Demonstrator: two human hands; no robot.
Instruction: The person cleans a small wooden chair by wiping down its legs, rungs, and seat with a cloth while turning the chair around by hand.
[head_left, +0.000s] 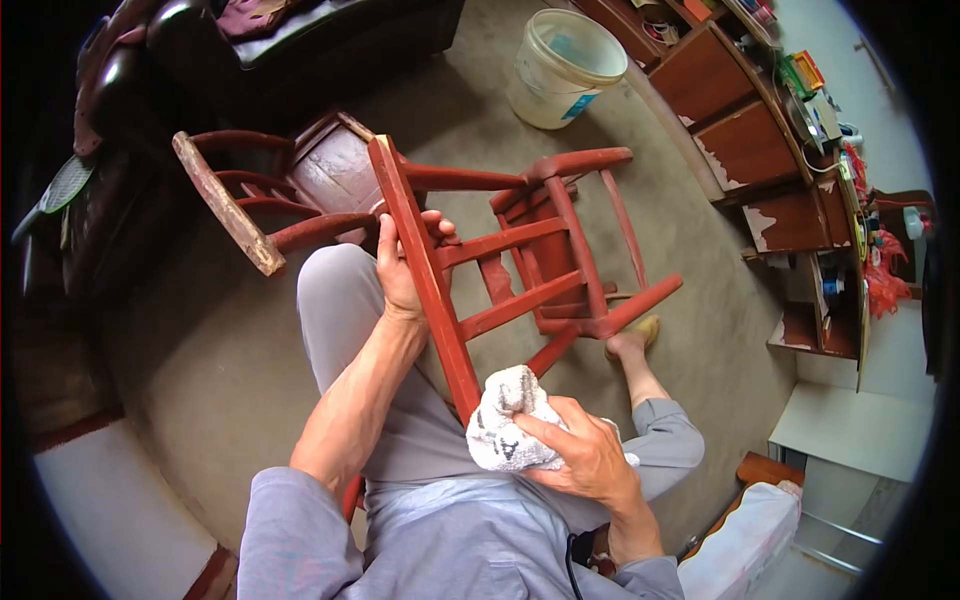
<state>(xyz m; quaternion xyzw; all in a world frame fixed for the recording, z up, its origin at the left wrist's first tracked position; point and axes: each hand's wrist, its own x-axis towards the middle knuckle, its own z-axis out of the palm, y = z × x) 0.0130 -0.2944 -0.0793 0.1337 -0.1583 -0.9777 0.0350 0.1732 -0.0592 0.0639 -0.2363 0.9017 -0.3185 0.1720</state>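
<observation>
A red wooden chair (430,270) lies tilted across my lap, its long top rail running from upper left to lower right. My left hand (405,265) is wrapped round that rail near its upper end, with the fingers partly hidden behind the wood. In my right hand (585,450) is a bunched white cloth (510,425) with dark marks, pressed against the lower end of the rail. The cloth covers that end of the chair.
Beyond my left hand, a second wooden chair (225,205) with a worn, paint-stripped rail stands close by. A white bucket (555,95) is on the floor. Chipped cabinets (745,150) line the right; a dark sofa (330,60) stands at the upper left.
</observation>
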